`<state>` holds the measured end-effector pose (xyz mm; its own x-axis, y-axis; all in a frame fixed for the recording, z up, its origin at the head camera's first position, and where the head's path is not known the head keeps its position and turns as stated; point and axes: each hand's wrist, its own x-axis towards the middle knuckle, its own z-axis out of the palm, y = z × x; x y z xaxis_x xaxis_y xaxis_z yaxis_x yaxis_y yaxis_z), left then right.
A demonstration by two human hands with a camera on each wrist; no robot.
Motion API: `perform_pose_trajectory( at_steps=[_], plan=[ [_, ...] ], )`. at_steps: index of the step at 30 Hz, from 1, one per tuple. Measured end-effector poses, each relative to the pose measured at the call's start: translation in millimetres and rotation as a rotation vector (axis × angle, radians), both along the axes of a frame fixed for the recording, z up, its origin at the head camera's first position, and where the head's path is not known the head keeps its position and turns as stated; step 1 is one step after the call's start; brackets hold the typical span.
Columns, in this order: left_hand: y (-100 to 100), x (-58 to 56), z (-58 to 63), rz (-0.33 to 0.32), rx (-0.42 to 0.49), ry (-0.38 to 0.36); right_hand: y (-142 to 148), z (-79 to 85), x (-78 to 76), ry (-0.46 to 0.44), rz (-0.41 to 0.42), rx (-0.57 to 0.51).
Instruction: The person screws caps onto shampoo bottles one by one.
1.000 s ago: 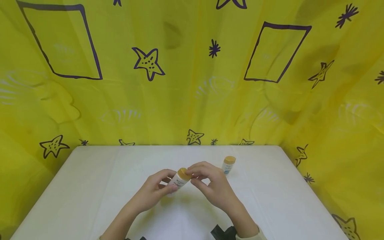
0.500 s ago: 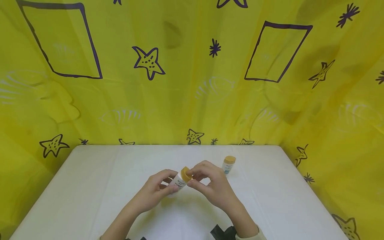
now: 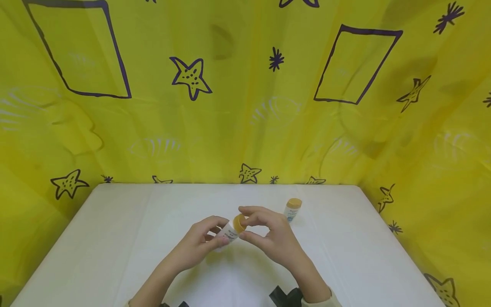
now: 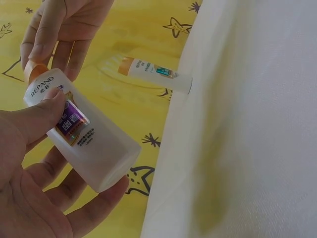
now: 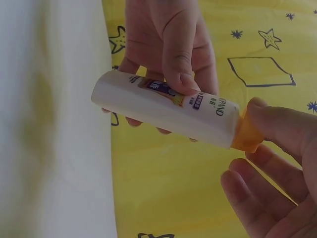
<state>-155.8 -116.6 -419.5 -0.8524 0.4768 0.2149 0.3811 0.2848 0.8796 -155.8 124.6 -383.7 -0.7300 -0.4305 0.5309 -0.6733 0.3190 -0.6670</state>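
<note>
My left hand (image 3: 199, 245) grips a white plastic bottle (image 4: 106, 148) around its body, thumb across the printed front and fingers behind. REPAND is printed near its shoulder, above a purple label. The bottle is held over the table, tilted with its orange cap (image 5: 246, 134) toward my right hand (image 3: 276, 236). Thumb and index finger of that hand pinch the cap at its edges. In the right wrist view the other right fingers (image 5: 247, 188) stay off the bottle. The cap looks seated on the bottle's neck.
A second white bottle (image 3: 293, 209) with an orange cap stands upright on the white table (image 3: 153, 213), behind my right hand. Yellow curtain (image 3: 230, 128) with drawn starfish surrounds the table's back and sides. A dark object (image 3: 285, 297) lies near my right forearm.
The held bottle has tipped slightly further to the right. My right fingers have shifted on the cap, with one finger now lifted above it. The standing bottle stays put.
</note>
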Motion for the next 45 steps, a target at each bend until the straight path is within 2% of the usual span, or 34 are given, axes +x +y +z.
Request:
perform_pose_trajectory(
  at_steps=[8, 16, 23, 31, 40, 45],
  plan=[
    [0.8, 1.1, 1.1, -0.004, -0.005, 0.002, -2.2, 0.9, -0.1, -0.016, 0.011, -0.028],
    [-1.3, 0.5, 2.3, -0.004, 0.009, 0.027, -1.2, -0.1, -2.1, 0.015, 0.039, -0.026],
    [-1.7, -0.3, 4.1, 0.012, 0.017, 0.002, 1.0, 2.9, -0.5, -0.010, 0.025, -0.007],
    [-1.0, 1.0, 4.4, 0.011, 0.019, -0.021, 0.5, 4.3, -0.2, 0.054, 0.047, -0.020],
    [-0.1, 0.9, 2.9, -0.009, 0.015, -0.004, 1.7, 4.8, -1.9, 0.038, 0.045, -0.013],
    [0.5, 1.8, 3.0, -0.015, 0.000, 0.002, 1.4, 2.7, -2.9, 0.068, 0.042, 0.003]
  ],
)
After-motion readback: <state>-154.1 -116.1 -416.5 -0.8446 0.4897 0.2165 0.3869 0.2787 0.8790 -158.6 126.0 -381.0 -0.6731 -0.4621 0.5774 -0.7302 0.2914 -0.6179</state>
